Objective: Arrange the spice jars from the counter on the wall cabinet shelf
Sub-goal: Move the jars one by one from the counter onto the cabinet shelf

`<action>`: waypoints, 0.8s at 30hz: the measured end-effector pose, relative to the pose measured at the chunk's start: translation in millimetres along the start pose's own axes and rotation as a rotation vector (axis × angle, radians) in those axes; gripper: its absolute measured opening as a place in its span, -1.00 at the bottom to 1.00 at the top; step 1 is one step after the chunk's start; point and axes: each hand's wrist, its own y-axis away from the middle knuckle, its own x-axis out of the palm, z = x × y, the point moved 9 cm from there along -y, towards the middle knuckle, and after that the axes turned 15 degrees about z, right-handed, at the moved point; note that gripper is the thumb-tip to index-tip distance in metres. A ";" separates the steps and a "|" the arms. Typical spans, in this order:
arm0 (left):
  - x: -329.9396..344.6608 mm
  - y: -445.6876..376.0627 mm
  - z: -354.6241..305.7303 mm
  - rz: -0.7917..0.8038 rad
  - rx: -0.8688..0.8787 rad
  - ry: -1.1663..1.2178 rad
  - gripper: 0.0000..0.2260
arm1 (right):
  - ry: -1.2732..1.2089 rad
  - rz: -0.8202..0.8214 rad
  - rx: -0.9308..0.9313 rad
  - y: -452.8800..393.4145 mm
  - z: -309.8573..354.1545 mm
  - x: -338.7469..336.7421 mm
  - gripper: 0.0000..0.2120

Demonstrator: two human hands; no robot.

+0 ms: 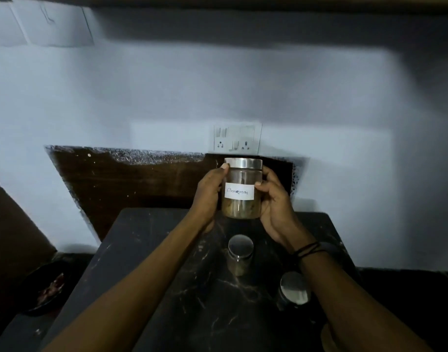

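Grip: both hands hold the cinnamon jar point(242, 189) between them; the left hand point(208, 196) wraps its left side with the thumb up near the lid, and the right hand point(274, 199) wraps its right side with the thumb on the edge of the label.
Jar in hand: clear body, steel lid point(243, 163), white handwritten label that reads roughly "Cinnamon", brownish contents settled in the lower half.
Where it is: lifted clear above the counter point(167, 250), in front of the wall, just below the switch plate point(237, 138).
Long axis: upright, lid on top, label facing the camera.
Key relation: the dark band point(243, 1) along the top edge of the view looks like the underside of the wall cabinet, which puts the shelf straight up and well above the jar; the shelf itself is not in view.
Nearer hand: neither; both sit level on the jar, so either could carry it up alone.
Remaining jars: a middle jar point(240, 252) stands on the counter just below the held one, and a right jar point(294, 290) stands near the right forearm, partly hidden by it.
Stage, as judged: one jar picked up, not yet shelved; two left on the counter.
Aside: a dark bowl point(46, 288) sits low at the left, contents unclear.
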 end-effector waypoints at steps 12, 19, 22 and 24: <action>23.3 -55.7 -199.4 0.038 0.246 -0.143 -0.54 | 0.146 0.016 -0.284 -77.8 178.7 51.2 -0.75; 30.9 -74.3 -287.9 0.044 0.375 -0.180 -0.47 | 0.307 0.036 -0.459 -100.1 259.5 75.3 -0.86; 34.4 -81.0 -322.6 0.003 0.461 -0.161 -0.48 | 0.396 -0.032 -0.577 -106.3 295.3 89.2 -0.84; 36.7 -85.1 -343.4 -0.043 0.510 -0.169 -0.44 | 0.455 -0.115 -0.641 -110.8 315.8 94.4 -0.85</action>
